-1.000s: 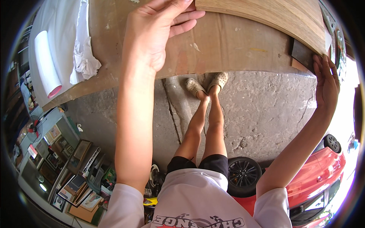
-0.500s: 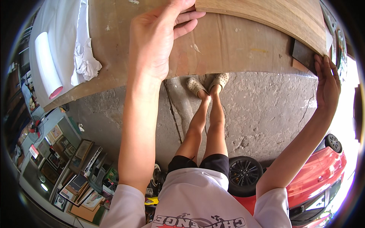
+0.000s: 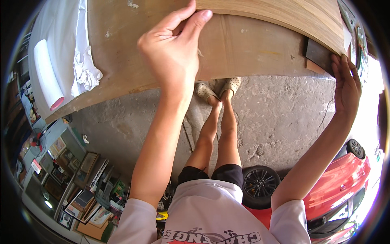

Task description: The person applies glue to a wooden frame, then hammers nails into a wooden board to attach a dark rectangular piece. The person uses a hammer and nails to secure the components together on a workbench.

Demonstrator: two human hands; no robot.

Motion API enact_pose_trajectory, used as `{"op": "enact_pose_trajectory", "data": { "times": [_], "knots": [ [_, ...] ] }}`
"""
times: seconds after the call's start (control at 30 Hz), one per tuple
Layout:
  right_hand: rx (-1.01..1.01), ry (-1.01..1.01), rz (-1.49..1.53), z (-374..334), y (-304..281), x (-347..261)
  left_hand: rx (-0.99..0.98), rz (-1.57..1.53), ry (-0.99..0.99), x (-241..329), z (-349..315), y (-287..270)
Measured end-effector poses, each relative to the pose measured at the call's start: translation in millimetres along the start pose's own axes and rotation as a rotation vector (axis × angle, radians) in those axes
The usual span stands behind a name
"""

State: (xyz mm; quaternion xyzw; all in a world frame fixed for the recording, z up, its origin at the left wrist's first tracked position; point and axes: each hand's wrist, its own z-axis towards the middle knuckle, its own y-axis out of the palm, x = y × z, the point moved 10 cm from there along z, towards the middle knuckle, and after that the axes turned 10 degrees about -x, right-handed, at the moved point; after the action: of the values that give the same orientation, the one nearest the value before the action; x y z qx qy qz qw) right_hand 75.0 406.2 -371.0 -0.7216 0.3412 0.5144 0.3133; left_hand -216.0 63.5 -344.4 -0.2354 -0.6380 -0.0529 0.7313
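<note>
A long light-brown wooden board [image 3: 276,14] lies across the far part of the brown-covered table [image 3: 243,49], running out of the picture at the top. At its left near corner, my left hand [image 3: 172,51] is closed, with the thumb along the near edge and the index finger at the end. The other fingers are curled and partly hidden. My right hand [image 3: 347,81] has its fingers at the board's right near corner, its thumb hidden. Next to those fingers, a dark flat piece [image 3: 319,55] sticks out from under the board.
On the table's left lie a white roll [image 3: 48,75] and crumpled white paper [image 3: 87,73]. Below the table edge is rough concrete floor [image 3: 276,110]. Behind me are a red car [image 3: 337,183], a wheel [image 3: 261,187] and stacked frames [image 3: 85,203] at lower left.
My left hand has turned at the board's left end: the thumb now shows in front and the fingers are curled. The board appears slightly further left; my right hand stays at its corner.
</note>
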Motion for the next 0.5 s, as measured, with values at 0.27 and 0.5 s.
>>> {"op": "enact_pose_trajectory", "data": {
  "times": [0.27,0.5],
  "knots": [
    [0.008,-0.01,0.01,-7,12,-6,0.037,-0.001,0.045,5,-1,0],
    [0.026,-0.032,0.029,-10,18,-9,0.064,-0.047,0.071,7,-2,1]
  ]
}}
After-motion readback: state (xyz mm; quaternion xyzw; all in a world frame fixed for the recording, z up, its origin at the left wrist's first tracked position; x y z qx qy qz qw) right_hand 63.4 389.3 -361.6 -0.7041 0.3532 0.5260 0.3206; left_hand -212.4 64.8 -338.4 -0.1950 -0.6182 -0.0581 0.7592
